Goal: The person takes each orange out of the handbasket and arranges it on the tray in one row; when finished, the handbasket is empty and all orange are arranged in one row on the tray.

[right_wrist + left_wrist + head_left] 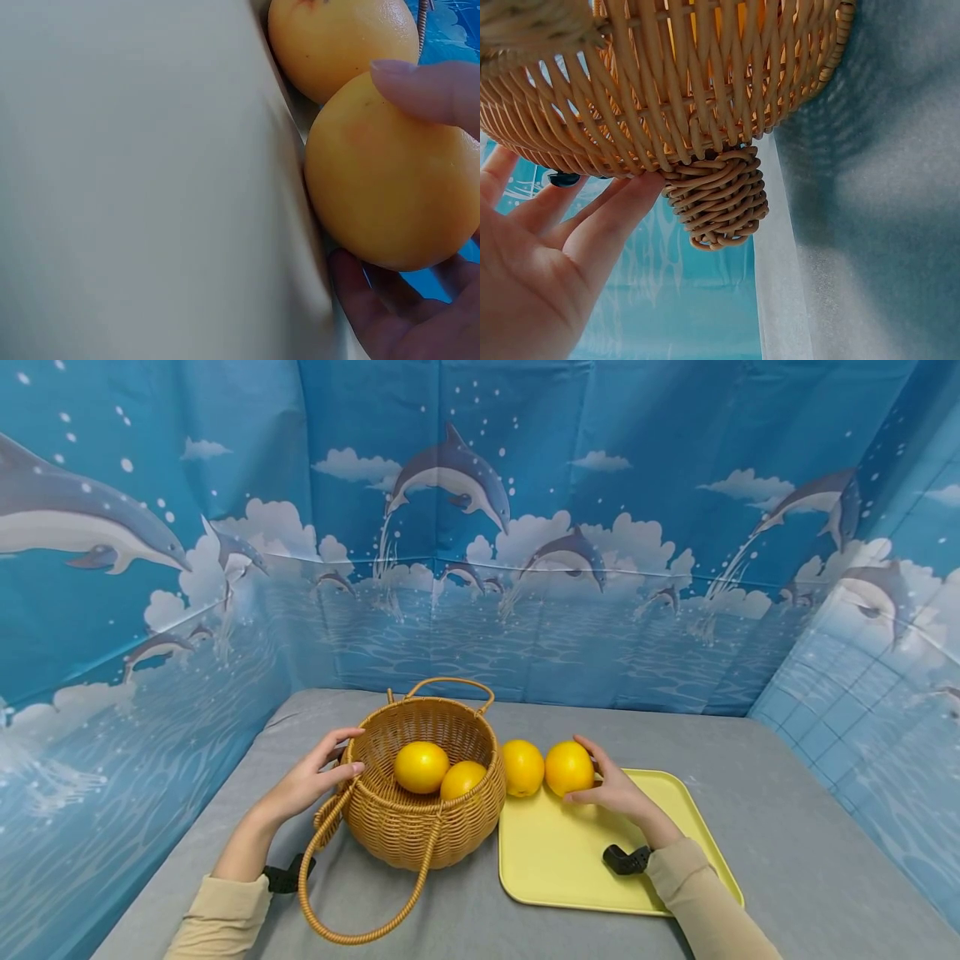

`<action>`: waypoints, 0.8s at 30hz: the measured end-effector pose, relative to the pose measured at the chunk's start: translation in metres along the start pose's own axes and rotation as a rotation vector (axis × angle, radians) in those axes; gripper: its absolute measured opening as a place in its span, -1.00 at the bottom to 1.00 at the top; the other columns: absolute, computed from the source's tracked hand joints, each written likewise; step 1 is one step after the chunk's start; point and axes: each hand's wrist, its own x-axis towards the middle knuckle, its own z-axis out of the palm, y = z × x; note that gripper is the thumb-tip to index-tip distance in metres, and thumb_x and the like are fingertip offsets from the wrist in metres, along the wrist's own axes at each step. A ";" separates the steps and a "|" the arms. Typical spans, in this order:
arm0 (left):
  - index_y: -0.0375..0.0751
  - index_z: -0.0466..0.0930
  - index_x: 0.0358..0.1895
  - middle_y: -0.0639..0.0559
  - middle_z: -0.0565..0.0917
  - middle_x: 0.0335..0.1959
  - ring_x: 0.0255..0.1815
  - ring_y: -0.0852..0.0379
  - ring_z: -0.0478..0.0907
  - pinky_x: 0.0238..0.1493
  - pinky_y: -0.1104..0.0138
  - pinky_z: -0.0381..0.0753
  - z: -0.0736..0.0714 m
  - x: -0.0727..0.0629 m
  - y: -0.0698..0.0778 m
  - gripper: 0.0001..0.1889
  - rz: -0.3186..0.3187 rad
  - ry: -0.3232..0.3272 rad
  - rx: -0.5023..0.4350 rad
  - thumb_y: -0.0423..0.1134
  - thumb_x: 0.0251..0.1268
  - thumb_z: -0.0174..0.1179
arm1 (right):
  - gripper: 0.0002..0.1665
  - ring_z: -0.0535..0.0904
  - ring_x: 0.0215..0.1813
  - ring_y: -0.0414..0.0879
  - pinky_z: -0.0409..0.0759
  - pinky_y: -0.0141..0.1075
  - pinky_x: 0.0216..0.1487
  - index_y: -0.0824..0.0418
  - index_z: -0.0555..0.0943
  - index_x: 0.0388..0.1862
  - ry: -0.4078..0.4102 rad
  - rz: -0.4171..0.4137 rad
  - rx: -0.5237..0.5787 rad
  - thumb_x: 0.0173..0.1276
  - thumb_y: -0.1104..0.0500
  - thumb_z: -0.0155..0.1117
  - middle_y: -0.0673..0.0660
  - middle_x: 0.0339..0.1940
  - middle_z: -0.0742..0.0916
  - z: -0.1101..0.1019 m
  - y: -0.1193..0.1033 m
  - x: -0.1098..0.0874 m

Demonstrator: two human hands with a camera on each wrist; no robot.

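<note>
A round wicker basket stands on the grey surface with two oranges inside. My left hand holds its left rim, finger and thumb at the edge; the left wrist view shows the fingers against the wicker, their tips partly hidden. On the right, my right hand grips an orange at the back of a yellow tray. Its thumb lies over the fruit and its fingers curl below in the right wrist view. Another orange sits right beside the held one, near the basket.
One basket handle hangs down toward the front, and the other arches up at the back. A woven lug sticks out from the basket's side. Blue dolphin-print curtains enclose the grey cloth-covered surface at the back and sides.
</note>
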 end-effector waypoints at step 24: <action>-0.02 0.14 0.39 -0.19 0.00 0.46 0.40 -0.38 -0.06 0.16 -0.28 0.18 0.001 0.000 0.001 -0.44 -0.011 0.005 -0.006 -0.08 0.38 0.07 | 0.19 0.17 0.35 0.30 0.24 0.18 0.23 0.14 -0.08 0.52 -0.023 0.006 0.010 0.07 0.16 0.47 0.29 0.46 0.11 -0.003 0.003 0.001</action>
